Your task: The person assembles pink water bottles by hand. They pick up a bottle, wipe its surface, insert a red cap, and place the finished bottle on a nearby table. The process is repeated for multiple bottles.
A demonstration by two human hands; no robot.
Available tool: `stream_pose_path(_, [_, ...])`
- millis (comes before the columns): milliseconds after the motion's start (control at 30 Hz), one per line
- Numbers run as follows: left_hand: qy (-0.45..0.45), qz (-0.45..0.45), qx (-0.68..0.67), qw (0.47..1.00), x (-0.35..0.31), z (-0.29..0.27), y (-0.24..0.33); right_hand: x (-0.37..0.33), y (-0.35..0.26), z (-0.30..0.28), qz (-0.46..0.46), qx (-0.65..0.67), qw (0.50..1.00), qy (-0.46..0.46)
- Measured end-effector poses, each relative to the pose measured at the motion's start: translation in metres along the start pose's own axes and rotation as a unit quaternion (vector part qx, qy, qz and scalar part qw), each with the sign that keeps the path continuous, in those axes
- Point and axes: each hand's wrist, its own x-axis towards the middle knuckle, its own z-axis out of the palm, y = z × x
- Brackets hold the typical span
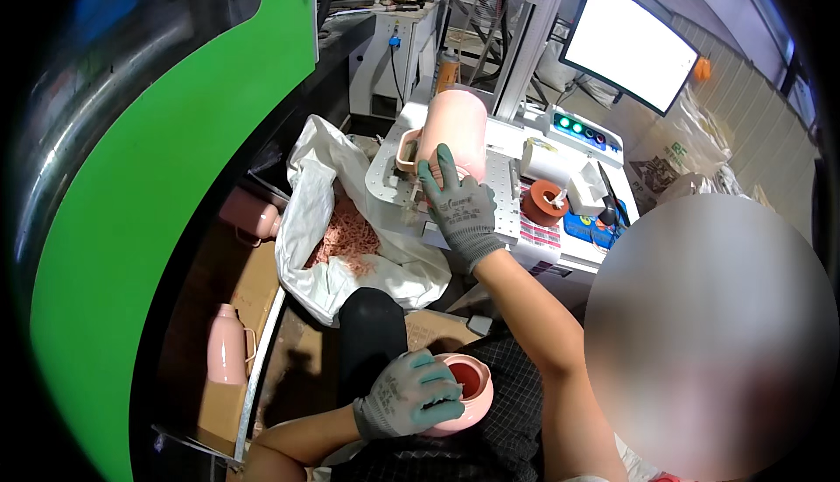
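In my lap, my left hand point(411, 394) in a grey-green work glove has its fingers bent over the side and rim of an upright pink jug point(478, 405); its open mouth faces up and shows a reddish inside. My right hand point(464, 211), gloved alike, reaches forward with its fingers along the neck end of another pink jug point(457, 119). That jug lies on its side on a white perforated plate point(385, 180), handle to the left and base pointing away. The right palm hides the jug's mouth.
A white sack point(302, 246) holding pink shavings point(348, 235) stands left of the plate. Two more pink jugs point(229, 346) lie in a cardboard box point(219, 416) at left. Right are an orange tape roll point(544, 202), a button box point(584, 135) and a monitor point(630, 40). A green machine housing point(105, 246) curves along the left.
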Motion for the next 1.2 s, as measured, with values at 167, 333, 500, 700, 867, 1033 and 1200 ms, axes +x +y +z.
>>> stream_pose_path(167, [0.027,-0.067,0.005,0.997,0.005,-0.028,0.006,0.034,-0.007,-0.008,0.028,0.000,0.997,-0.069])
stream_pose_path(333, [-0.032,-0.056,-0.140,0.988,0.020,-0.011,-0.004,0.033,0.004,0.005,0.014,-0.054,0.994,-0.092])
stream_pose_path(500, [-0.056,-0.009,-0.095,0.994,0.046,-0.004,0.004,-0.019,0.010,0.014,0.123,0.094,0.986,0.069])
stream_pose_path(700, [-0.134,0.027,-0.032,0.990,0.049,-0.006,-0.004,-0.235,0.026,-0.096,0.165,0.226,0.948,0.149])
stream_pose_path(867, [-0.199,-0.001,-0.050,0.979,0.071,0.011,-0.007,-0.478,0.057,-0.224,0.513,0.051,0.845,0.143])
stream_pose_path(1033, [-0.251,0.123,-0.007,0.960,0.103,0.039,-0.003,-0.736,0.070,-0.434,0.673,-0.436,0.596,0.044])
stream_pose_path(1200, [-0.299,0.097,0.011,0.949,0.114,0.052,0.004,-0.806,0.027,-0.589,0.885,-0.442,0.032,-0.143])
